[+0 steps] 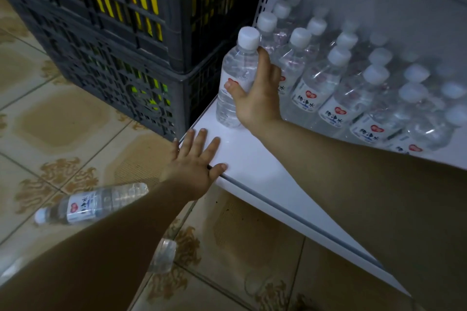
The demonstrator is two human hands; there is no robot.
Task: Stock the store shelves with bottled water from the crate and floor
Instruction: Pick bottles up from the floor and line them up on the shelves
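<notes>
Bottle [236,68] stands upright on the shelf [252,159], at the left end of the front row, just beside the stocked bottles [328,78]. The right hand [255,98] grips its body, thumb across the label. The left hand [194,161] rests flat on the shelf's front corner, fingers spread, holding nothing. A second bottle [93,203] lies on its side on the floor [63,121], below and left of the left hand, beside that forearm. Its long axis runs roughly left to right, cap leftward. Judgement: the left hand is nearer. A third bottle [164,255] shows partly under that forearm.
</notes>
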